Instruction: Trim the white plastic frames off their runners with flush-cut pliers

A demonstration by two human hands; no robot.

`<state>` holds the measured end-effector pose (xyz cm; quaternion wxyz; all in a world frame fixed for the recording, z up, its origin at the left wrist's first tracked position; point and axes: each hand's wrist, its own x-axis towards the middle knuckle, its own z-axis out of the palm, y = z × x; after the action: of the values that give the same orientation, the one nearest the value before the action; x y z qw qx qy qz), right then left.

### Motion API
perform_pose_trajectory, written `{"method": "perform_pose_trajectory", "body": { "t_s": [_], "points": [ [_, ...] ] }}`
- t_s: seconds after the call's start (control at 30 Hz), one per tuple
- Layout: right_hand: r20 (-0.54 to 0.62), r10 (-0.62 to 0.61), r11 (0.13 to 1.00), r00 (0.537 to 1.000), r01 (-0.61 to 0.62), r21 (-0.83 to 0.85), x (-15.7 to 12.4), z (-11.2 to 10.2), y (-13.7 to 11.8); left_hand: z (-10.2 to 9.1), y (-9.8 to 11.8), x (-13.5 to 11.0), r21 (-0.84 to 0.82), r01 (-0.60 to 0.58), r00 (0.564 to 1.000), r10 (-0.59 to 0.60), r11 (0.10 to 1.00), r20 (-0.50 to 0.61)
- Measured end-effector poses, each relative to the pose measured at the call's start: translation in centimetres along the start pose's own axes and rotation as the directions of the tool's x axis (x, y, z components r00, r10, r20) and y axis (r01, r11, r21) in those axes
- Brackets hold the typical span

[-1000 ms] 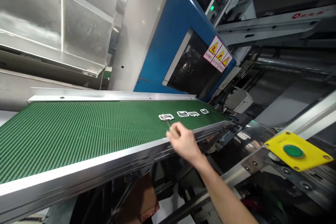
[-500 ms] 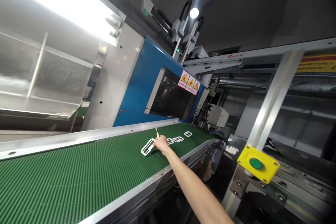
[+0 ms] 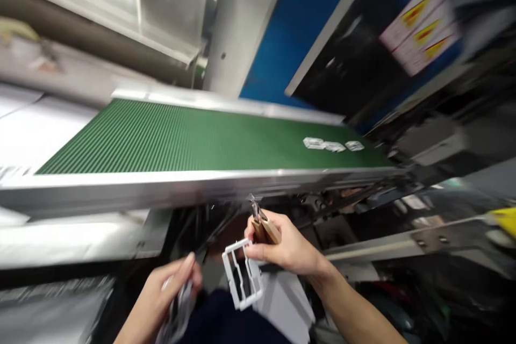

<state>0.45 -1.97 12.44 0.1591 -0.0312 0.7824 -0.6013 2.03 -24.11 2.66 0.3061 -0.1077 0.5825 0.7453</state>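
In my right hand [image 3: 292, 242], closed, are nippers [image 3: 260, 219] with tan handles, their metal jaws pointing up and away. Thumb and fingers of that same hand pinch a corner of a white plastic frame [image 3: 237, 274], which hangs with its slotted openings facing me. To the left, my closed left hand [image 3: 169, 285] grips another pale plastic frame [image 3: 179, 309]; blur and the fingers hide much of it, and I cannot tell if it is more than one. Both hands are in front of the conveyor's near edge, below belt level.
Several white frames [image 3: 322, 144] lie toward the right end of the green conveyor belt [image 3: 193, 140]. Behind it stands a blue machine [image 3: 270, 59] with a warning label [image 3: 421, 24]. A yellow button box [image 3: 506, 220] sits at the right edge.
My right hand has drawn back from the belt toward me, bringing a white frame with the nippers. My left hand has come into view holding a frame. The view has turned downward.
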Motion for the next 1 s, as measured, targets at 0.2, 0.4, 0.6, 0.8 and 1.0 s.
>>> {"method": "perform_pose_trajectory", "body": {
  "t_s": [0.2,0.4,0.6,0.8,1.0],
  "points": [
    [0.179,0.180,0.979,0.967,-0.195,0.067,-0.4,4.9,8.2,-1.9,-2.2,0.9,0.083,-0.026,0.971,0.006,0.996,0.239],
    [0.285,0.196,0.953,0.938,-0.251,0.170,-0.9,5.2,10.4,-1.5,-2.1,0.8,0.361,-0.043,0.951,-0.073,0.932,0.301],
    [0.403,0.174,0.899,0.898,-0.312,0.307,-0.9,6.3,13.3,-1.4,-2.4,0.7,0.504,-0.110,0.919,-0.106,0.857,0.380],
    [0.474,0.110,0.840,0.874,-0.336,0.425,-0.4,7.5,15.0,-1.8,-3.2,-0.3,0.540,-0.094,0.922,-0.132,0.836,0.365],
    [0.520,0.105,0.827,0.848,-0.365,0.428,0.0,7.9,15.2,-2.0,-3.0,-0.9,0.632,-0.106,0.922,-0.162,0.768,0.351]
  ]
}}
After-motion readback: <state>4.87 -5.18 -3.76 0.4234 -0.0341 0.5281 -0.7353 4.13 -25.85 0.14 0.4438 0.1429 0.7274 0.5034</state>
